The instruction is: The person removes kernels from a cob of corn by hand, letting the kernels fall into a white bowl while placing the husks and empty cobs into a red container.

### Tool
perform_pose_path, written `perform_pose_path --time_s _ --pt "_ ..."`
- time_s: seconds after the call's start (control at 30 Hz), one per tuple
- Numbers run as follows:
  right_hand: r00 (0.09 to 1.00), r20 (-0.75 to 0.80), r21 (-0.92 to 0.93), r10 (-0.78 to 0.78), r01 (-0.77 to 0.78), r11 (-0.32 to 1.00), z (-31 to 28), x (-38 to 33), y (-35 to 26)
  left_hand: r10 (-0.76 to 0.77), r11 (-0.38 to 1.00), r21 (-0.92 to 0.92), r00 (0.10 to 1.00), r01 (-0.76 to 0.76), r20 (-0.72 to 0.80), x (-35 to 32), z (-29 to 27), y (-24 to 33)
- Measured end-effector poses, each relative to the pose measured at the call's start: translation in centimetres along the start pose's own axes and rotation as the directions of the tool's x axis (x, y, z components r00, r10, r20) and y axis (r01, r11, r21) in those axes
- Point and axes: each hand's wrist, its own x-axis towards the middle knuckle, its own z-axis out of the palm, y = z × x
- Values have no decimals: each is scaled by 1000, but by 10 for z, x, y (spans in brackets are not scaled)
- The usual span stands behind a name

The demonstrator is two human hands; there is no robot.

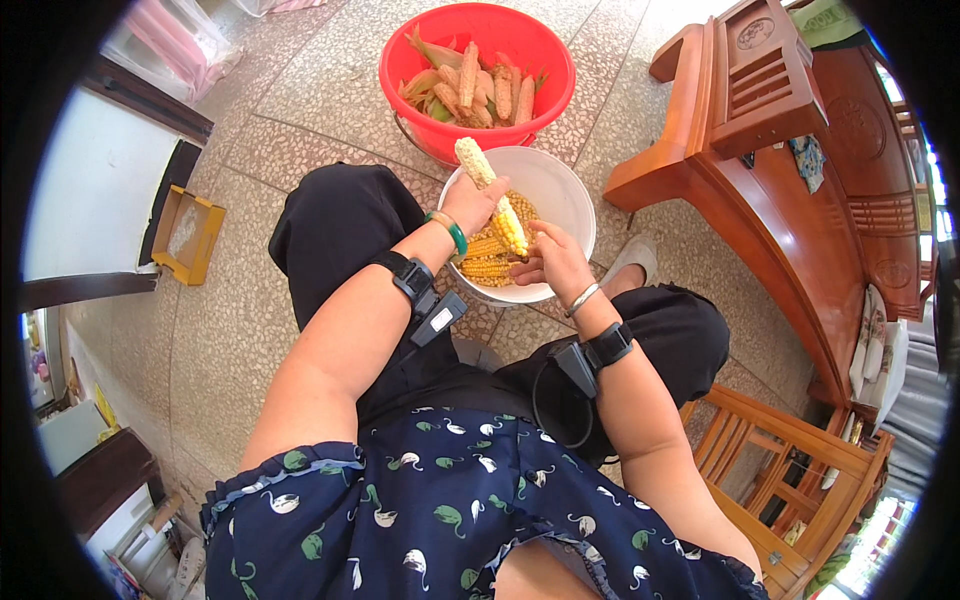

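My left hand (470,205) is wrapped around the middle of a corn cob (512,230). Its far end is pale and stripped bare, while yellow kernels cover the near end; my fingers hide the part between. At that yellow end, the curled fingers and thumb of my right hand (556,262) grip the tip. Both hands are above a white bucket (572,195) between my knees. Inside it lie loose kernels (520,205) and several yellow ears of corn (485,262), partly covered by the hands.
Just beyond stands a red bucket (395,65) with bare cobs (468,75) and green husks (437,50). A carved wooden bench (690,160) runs along the right, near a wooden slatted chair (770,455). On the left, a yellow box (205,240) sits on the speckled tile floor (230,330).
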Motion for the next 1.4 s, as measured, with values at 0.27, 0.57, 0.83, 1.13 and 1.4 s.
perform_pose_path --time_s 0.27,0.57,0.83,1.13,1.4 --pt "974 224 -170 47 -8 985 -9 -5 -6 -131 982 -129 989 138 60 -2 -2 5" --pt "980 200 -327 -9 75 942 2 -4 2 91 992 94 995 -87 -39 9 1 -22" --pt "995 93 -110 25 -14 994 0 -2 3 -21 1000 16 999 20 29 2 1 -1" --pt "992 115 -308 -56 89 947 -9 -12 -7 -149 989 -17 989 149 -7 2 -2 1" --pt "941 244 -532 -235 333 778 3 -20 -4 -94 995 16 994 95 -52 3 -1 -3"
